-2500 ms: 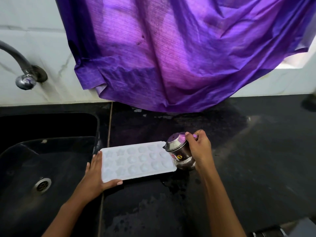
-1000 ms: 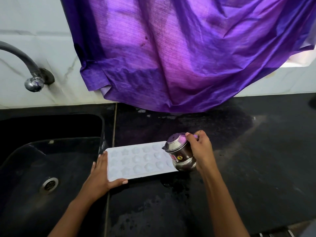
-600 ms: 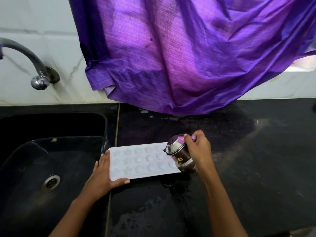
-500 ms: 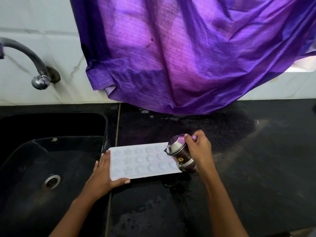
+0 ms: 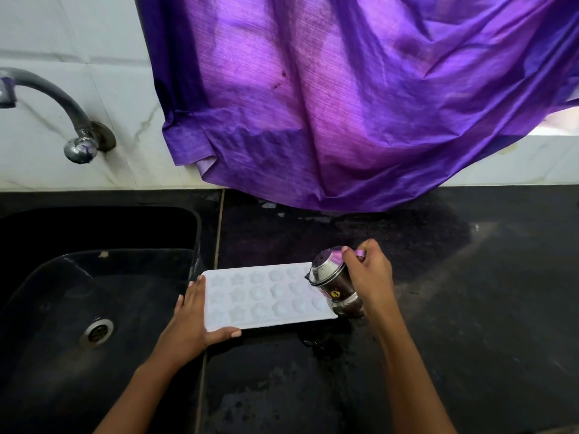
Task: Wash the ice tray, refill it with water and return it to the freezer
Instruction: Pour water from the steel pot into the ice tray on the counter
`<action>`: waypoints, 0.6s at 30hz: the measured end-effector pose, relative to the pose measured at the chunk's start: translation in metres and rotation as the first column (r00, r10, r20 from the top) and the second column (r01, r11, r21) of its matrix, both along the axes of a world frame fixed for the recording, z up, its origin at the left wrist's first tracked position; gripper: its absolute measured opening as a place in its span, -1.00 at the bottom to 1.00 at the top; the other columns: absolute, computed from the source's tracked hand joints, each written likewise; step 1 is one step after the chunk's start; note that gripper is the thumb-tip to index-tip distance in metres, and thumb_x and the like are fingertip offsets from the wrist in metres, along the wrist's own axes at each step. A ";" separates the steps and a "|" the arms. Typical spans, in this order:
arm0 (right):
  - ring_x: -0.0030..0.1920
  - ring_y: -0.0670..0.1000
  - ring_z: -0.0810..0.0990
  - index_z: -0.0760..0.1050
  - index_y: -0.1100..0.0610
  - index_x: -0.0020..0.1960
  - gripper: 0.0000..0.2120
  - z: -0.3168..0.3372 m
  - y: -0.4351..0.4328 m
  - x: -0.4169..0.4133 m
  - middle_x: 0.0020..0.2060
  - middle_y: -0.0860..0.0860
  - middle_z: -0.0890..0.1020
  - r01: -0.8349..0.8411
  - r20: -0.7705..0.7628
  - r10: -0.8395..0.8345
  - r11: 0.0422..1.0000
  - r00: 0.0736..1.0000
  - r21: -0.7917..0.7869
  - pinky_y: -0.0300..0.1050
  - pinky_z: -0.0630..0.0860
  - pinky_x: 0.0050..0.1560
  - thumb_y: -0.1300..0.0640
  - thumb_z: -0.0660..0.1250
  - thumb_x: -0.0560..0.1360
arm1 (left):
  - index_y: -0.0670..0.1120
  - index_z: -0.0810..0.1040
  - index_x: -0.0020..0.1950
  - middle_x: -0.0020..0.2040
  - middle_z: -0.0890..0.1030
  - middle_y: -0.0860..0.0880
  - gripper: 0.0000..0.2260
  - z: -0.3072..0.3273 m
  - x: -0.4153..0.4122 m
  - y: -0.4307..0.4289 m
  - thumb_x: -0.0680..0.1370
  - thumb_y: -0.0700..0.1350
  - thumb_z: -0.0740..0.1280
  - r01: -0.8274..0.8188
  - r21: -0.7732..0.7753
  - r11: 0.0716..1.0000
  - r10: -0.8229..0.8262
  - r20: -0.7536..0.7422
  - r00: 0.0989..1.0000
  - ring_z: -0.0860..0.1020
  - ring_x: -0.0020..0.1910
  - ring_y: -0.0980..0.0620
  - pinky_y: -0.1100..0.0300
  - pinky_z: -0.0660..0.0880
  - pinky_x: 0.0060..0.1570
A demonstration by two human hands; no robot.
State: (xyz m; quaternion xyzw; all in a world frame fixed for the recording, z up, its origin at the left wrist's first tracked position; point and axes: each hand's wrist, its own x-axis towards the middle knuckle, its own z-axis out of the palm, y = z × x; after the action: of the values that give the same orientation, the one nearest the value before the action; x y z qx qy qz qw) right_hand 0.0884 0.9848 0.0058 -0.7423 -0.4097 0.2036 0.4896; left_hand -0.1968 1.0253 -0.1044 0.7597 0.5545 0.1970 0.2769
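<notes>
Two hands; tray [image 5: 260, 296], tilted cup [image 5: 333, 286]

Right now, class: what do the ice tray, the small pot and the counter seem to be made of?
Ice tray: probably plastic; matte white with moulded star and round cells.
Small pot: metal, likely stainless steel; bright mirror-like highlights on its shoulder.
Counter: looks like polished black stone; glossy, with a seam line and wet patches.

Black countertop [image 5: 454, 308] with white ice tray [image 5: 266, 296] lying flat
</notes>
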 end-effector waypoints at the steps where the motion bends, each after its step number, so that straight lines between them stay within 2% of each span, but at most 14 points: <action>1: -0.35 -0.05 0.35 0.23 0.03 -0.34 -0.70 0.000 0.000 0.000 -0.40 -0.02 0.41 0.000 0.005 0.000 1.000 1.000 0.000 -0.12 0.30 -0.33 0.08 0.28 0.49 | -0.04 -0.22 0.54 0.57 -0.10 0.03 0.22 0.000 0.000 0.000 0.15 0.49 0.35 -0.001 0.000 1.000 0.001 0.000 1.000 -0.18 0.52 0.07 0.07 -0.22 0.47; 3: -0.36 -0.05 0.35 0.24 0.03 -0.34 -0.70 0.000 0.000 0.000 -0.40 -0.02 0.41 0.000 0.014 0.000 1.000 1.000 -0.005 -0.12 0.30 -0.35 0.09 0.28 0.50 | -0.04 -0.21 0.54 0.57 -0.10 0.03 0.22 0.000 0.000 0.000 0.15 0.48 0.37 -0.003 0.003 1.000 0.003 -0.002 1.000 -0.18 0.52 0.07 0.07 -0.22 0.47; 8: -0.31 0.00 0.38 0.25 0.03 -0.33 -0.72 -0.001 -0.001 -0.001 -0.37 -0.01 0.43 0.003 -0.043 -0.003 1.000 0.999 -0.015 -0.07 0.36 -0.23 0.08 0.28 0.49 | -0.05 -0.22 0.54 0.57 -0.11 0.03 0.25 0.001 0.000 -0.001 0.12 0.51 0.35 0.003 -0.007 1.000 -0.003 -0.005 1.000 -0.19 0.52 0.07 0.09 -0.24 0.46; 12: -0.35 -0.02 0.35 0.24 0.04 -0.33 -0.71 -0.001 -0.002 -0.001 -0.38 -0.01 0.39 0.011 -0.185 -0.005 0.999 0.983 0.031 -0.11 0.34 -0.29 0.12 0.29 0.49 | -0.04 -0.23 0.54 0.57 -0.13 0.04 0.25 0.002 0.001 -0.001 0.07 0.54 0.22 -0.005 -0.007 1.000 0.005 -0.009 1.000 -0.21 0.52 0.09 0.13 -0.26 0.44; 15: -0.31 0.01 0.36 0.24 0.07 -0.30 -0.72 0.000 -0.001 -0.001 -0.34 0.03 0.39 0.010 -0.303 0.006 0.999 0.953 0.049 -0.06 0.37 -0.26 0.14 0.30 0.49 | -0.04 -0.24 0.54 0.57 -0.14 0.04 0.24 0.002 0.001 -0.002 0.08 0.54 0.21 -0.004 -0.006 1.000 0.004 -0.006 1.000 -0.21 0.52 0.08 0.12 -0.26 0.45; 18: -0.32 0.01 0.35 0.25 0.08 -0.28 -0.74 0.002 -0.001 -0.003 -0.36 0.04 0.38 -0.008 -0.353 0.031 0.998 0.935 0.066 -0.07 0.34 -0.29 0.15 0.30 0.49 | -0.03 -0.22 0.54 0.57 -0.13 0.05 0.24 0.002 0.001 -0.001 0.09 0.54 0.23 -0.002 -0.006 1.000 0.002 -0.004 1.000 -0.22 0.51 0.10 0.12 -0.26 0.44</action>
State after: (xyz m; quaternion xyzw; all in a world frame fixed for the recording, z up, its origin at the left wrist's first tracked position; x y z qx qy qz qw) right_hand 0.0849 0.9839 0.0083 -0.6735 -0.3287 0.3253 0.5767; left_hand -0.1960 1.0241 -0.1023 0.7586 0.5565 0.1939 0.2780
